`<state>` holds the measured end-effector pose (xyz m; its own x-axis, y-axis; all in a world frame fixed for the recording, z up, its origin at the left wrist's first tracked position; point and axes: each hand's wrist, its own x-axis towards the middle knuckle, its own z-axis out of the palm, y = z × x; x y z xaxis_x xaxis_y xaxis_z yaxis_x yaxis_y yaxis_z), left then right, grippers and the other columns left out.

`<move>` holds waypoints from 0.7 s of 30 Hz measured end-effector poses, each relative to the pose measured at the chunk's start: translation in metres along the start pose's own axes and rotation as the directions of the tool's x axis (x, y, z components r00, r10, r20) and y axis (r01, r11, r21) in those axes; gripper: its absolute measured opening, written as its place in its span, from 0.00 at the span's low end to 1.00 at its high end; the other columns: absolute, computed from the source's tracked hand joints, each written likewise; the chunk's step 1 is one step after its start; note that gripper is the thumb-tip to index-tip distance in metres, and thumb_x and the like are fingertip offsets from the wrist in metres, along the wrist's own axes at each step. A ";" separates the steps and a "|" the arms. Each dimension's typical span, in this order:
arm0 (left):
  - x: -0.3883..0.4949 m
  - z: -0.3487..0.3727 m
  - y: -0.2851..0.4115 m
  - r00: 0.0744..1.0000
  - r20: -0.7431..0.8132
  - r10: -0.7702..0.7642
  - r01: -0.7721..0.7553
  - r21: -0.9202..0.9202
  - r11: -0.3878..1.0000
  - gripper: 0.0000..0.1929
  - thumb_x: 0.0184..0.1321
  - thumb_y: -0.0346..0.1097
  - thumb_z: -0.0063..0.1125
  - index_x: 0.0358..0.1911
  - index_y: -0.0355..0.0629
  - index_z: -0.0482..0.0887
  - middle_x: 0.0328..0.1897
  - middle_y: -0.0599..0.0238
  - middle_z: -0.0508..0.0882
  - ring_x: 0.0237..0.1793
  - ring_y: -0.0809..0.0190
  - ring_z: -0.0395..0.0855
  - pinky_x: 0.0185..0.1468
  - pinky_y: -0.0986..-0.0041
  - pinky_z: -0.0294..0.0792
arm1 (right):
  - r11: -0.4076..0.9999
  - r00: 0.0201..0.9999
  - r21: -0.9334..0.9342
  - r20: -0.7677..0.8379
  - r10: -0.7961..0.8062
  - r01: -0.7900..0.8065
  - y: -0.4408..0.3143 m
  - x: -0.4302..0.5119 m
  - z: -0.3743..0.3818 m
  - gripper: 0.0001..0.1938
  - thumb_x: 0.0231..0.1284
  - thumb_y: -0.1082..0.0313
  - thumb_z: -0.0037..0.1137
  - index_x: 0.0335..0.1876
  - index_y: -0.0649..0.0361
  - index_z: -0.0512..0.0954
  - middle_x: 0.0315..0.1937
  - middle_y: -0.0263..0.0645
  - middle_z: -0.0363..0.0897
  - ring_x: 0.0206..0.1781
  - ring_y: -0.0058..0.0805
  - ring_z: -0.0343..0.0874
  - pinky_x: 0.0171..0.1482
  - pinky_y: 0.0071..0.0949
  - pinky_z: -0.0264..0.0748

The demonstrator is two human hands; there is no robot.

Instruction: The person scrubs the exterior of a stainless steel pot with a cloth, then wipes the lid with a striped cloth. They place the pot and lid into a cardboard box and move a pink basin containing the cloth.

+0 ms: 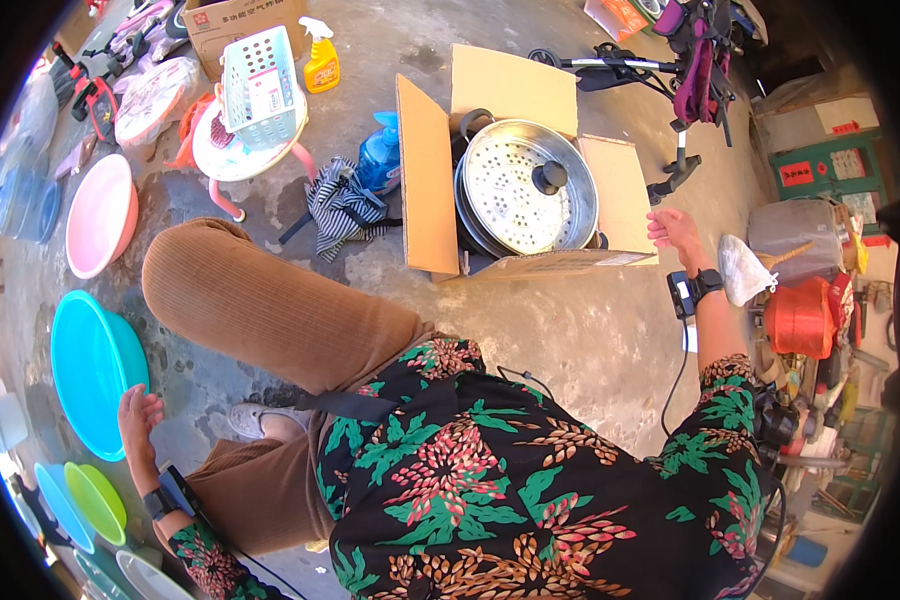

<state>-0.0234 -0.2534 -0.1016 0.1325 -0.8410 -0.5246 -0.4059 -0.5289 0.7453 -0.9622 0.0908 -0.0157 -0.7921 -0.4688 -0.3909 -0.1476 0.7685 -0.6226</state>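
Observation:
My left hand is raised at the left, empty, with its fingers loosely bent. It overlaps the rim of a turquoise plastic basin; whether it touches the basin I cannot tell. At the right, my right hand hangs beside the flap of a cardboard box, its fingers half curled around nothing. Inside the open box sits a metal steamer pot with a perforated tray. A black knob stands over the holes, on what looks like a glass lid. Both wrists wear black bands with small devices and cables.
A white stool with pink legs bears a pale blue perforated basket. Nearby stand a yellow spray bottle, a blue pump bottle and a striped cloth. A pink basin lies left; a folded stroller stands back right.

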 end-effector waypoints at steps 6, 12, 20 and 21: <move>-0.001 -0.002 0.000 1.000 -0.014 -0.019 0.019 -0.034 0.999 0.17 0.69 0.49 0.55 0.53 0.47 0.79 0.38 0.70 0.83 0.37 0.69 0.83 0.38 0.78 0.73 | 0.891 0.890 -0.304 0.410 -0.198 0.338 -0.128 0.029 0.065 0.14 0.64 0.54 0.61 0.47 0.54 0.80 0.34 0.29 0.81 0.37 0.17 0.79 0.38 0.19 0.74; -0.006 -0.002 -0.002 0.998 -0.036 -0.041 0.041 -0.018 0.999 0.16 0.70 0.49 0.53 0.53 0.48 0.79 0.38 0.71 0.82 0.37 0.69 0.82 0.38 0.78 0.73 | 0.682 0.756 -0.359 0.462 -0.463 0.637 -0.152 0.038 0.139 0.21 0.51 0.55 0.72 0.48 0.56 0.78 0.39 0.37 0.78 0.47 0.31 0.78 0.49 0.30 0.74; -0.002 0.003 0.001 0.999 0.001 -0.044 0.044 0.004 0.999 0.15 0.70 0.48 0.52 0.51 0.49 0.78 0.37 0.72 0.81 0.37 0.70 0.82 0.38 0.78 0.72 | 0.552 0.715 -0.458 0.498 -0.490 0.697 -0.137 0.035 0.166 0.20 0.50 0.66 0.65 0.50 0.52 0.75 0.42 0.43 0.72 0.48 0.41 0.76 0.53 0.35 0.74; -0.001 0.003 0.002 0.999 0.000 -0.045 0.045 -0.002 0.999 0.15 0.70 0.48 0.52 0.51 0.49 0.79 0.37 0.72 0.81 0.37 0.70 0.82 0.38 0.78 0.72 | 0.539 0.716 -0.472 0.476 -0.510 0.698 -0.135 0.033 0.167 0.20 0.49 0.66 0.65 0.51 0.52 0.74 0.42 0.42 0.72 0.48 0.42 0.77 0.53 0.36 0.74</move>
<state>-0.0272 -0.2527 -0.1010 0.1506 -0.8161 -0.5579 -0.3977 -0.5667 0.7216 -0.8696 -0.1016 -0.0582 -0.2099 -0.9353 -0.2849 -0.9119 0.2924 -0.2881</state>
